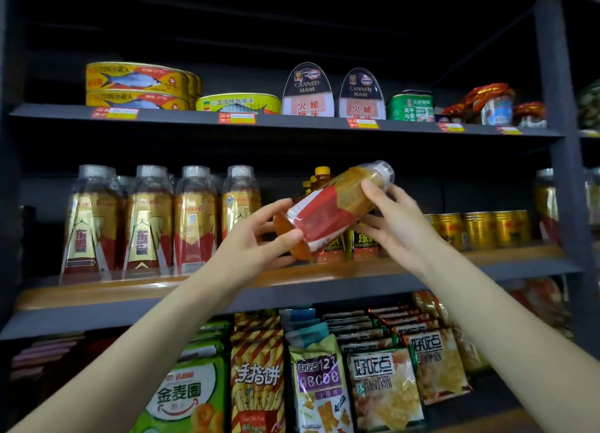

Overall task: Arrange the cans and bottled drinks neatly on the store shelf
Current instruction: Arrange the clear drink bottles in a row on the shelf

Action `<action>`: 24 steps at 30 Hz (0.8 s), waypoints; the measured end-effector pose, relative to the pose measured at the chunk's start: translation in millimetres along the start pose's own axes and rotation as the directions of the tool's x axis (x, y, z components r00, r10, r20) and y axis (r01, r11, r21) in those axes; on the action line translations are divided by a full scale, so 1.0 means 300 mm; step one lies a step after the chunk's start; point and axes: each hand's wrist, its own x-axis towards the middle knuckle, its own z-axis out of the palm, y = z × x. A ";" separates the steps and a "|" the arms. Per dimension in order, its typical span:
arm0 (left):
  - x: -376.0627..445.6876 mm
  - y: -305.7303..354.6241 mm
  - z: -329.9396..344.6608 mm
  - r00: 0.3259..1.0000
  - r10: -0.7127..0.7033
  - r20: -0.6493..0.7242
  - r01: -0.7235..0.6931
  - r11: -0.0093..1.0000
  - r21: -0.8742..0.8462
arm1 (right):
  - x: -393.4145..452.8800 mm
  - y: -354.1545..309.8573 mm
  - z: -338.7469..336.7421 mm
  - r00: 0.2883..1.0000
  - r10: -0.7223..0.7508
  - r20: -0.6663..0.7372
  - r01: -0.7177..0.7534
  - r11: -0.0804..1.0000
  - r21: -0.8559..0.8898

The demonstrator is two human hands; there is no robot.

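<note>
A: Where is there room on the middle shelf point(324, 272)?

B: Between the row of tall bottles point(156, 218) on the left and the gold cans point(480, 229) on the right. Some small dark cans point(365, 241) and a few yellow-capped bottles point(319, 177) stand far back in that gap, partly hidden. The shelf's front edge is an orange-brown strip, worn-looking, running the full width. A dark metal upright point(561, 140) closes off the right side.

A: What are the things made of?

B: The tall bottles are clear plastic with silvery caps and gold and red wrappers, tapering at the shoulder. The gold cans are shiny ribbed metal. On the top shelf point(292, 124) sit flat oval fish tins point(139, 85), yellow and glossy, and two rounded ham tins point(334, 94) stood on edge. Below, on the near shelf, soft crinkly snack bags point(324, 374) lean in rows.

A: And the hands?

B: Both hold one bottle point(328, 210), the same gold and red kind, filled with amber drink. It is tilted, cap up to the right, base down to the left, in the air in front of the gap and above the shelf edge. The left hand point(256, 237) grips the base end, thumb under and fingers curled round the far side. The right hand point(393, 221) clasps the neck end, thumb on top near the cap, fingers spread beneath. The hands are apart, one at each end.
</note>
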 end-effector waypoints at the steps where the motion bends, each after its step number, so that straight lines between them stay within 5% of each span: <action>1: 0.000 -0.008 -0.003 1.000 0.024 0.012 -0.025 0.999 0.048 | -0.002 0.003 -0.005 0.999 0.031 0.011 -0.031 0.999 0.006; 6: 0.004 -0.080 -0.005 0.984 0.099 0.148 -0.140 0.945 0.294 | -0.021 0.038 -0.015 0.992 0.109 0.057 -0.112 0.993 0.049; 9: 0.017 -0.126 0.000 0.982 0.089 0.167 -0.144 0.927 0.347 | -0.031 0.046 -0.020 0.999 -0.043 0.028 0.046 0.994 -0.100; 13: 0.044 -0.142 0.008 0.987 0.081 0.141 -0.122 0.942 0.314 | -0.069 0.023 -0.022 0.952 -0.256 0.169 0.299 0.900 -0.318; 19: 0.053 -0.137 0.036 0.982 0.136 0.128 -0.172 0.926 0.337 | -0.100 -0.011 -0.033 0.879 -0.366 0.306 0.465 0.801 -0.377; 21: 0.058 -0.137 0.035 0.975 0.193 0.106 -0.220 0.865 0.451 | -0.107 -0.018 -0.039 0.839 -0.422 0.342 0.538 0.735 -0.413; 24: 0.064 -0.124 0.016 0.949 0.313 0.043 -0.274 0.750 0.602 | -0.111 -0.012 -0.036 0.710 -0.551 0.439 0.700 0.478 -0.531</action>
